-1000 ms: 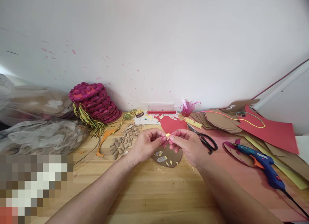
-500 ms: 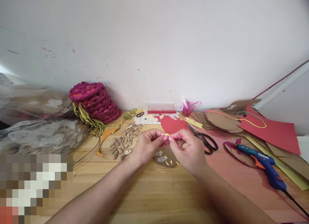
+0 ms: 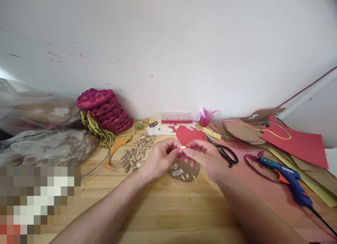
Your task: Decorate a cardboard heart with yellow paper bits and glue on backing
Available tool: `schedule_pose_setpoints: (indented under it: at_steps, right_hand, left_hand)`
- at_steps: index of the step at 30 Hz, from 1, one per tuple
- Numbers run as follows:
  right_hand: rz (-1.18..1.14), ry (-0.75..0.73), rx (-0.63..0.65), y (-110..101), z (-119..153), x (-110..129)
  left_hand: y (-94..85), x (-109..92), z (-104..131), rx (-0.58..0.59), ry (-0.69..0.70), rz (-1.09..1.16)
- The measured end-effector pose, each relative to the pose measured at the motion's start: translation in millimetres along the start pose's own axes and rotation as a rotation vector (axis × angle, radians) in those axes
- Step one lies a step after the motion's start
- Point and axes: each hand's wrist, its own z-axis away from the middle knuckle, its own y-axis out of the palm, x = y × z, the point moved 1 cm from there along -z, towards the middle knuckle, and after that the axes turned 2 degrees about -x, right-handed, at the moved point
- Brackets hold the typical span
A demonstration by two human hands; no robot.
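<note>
Between the fingertips of both hands is a small yellow paper piece (image 3: 183,147); its exact shape is too small to tell. My left hand (image 3: 162,158) pinches it from the left, fingers closed. Closed in a pinch too, my right hand (image 3: 205,158) meets it from the right. Below them lies a round brown cardboard disc (image 3: 188,176) strewn with yellow scraps and a greyish patch. Just behind the hands is a red paper sheet (image 3: 188,133) with a cut edge. Black-handled scissors (image 3: 223,151) rest to the right of my right hand.
Peanuts (image 3: 134,156) lie left of my hands, near a stack of magenta discs (image 3: 102,109) and plastic bags (image 3: 44,145). A blue glue gun (image 3: 292,182) with its cord, cardboard discs (image 3: 240,130) and red paper (image 3: 297,142) occupy the right. A pink cup (image 3: 205,117) stands by the wall.
My right fingers have shifted and now close nearer to my left fingertips around the yellow piece. The view has moved slightly; the other things stay put.
</note>
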Motion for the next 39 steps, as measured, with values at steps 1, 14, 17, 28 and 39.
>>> schedule_pose_setpoints:
  at_steps: [1, 14, 17, 28, 39]
  right_hand:
    - [-0.022, 0.024, 0.005, 0, 0, 1]
    - [0.063, 0.028, -0.046, 0, -1, 2]
    - [0.103, -0.005, -0.068, 0, 0, 1]
    - [0.211, 0.045, -0.055, 2, 4, 12]
    - [0.319, -0.064, -0.126, 5, 4, 5]
  left_hand:
    - [-0.6, 0, 0, 0.018, 0.001, -0.001]
    - [-3.9, 7, -3, 0.057, -0.041, 0.003]
    - [-2.8, 8, -3, 0.04, -0.043, -0.014]
    - [-11.4, 9, -4, 0.072, -0.078, -0.092]
    - [-9.4, 8, -5, 0.081, -0.233, 0.107]
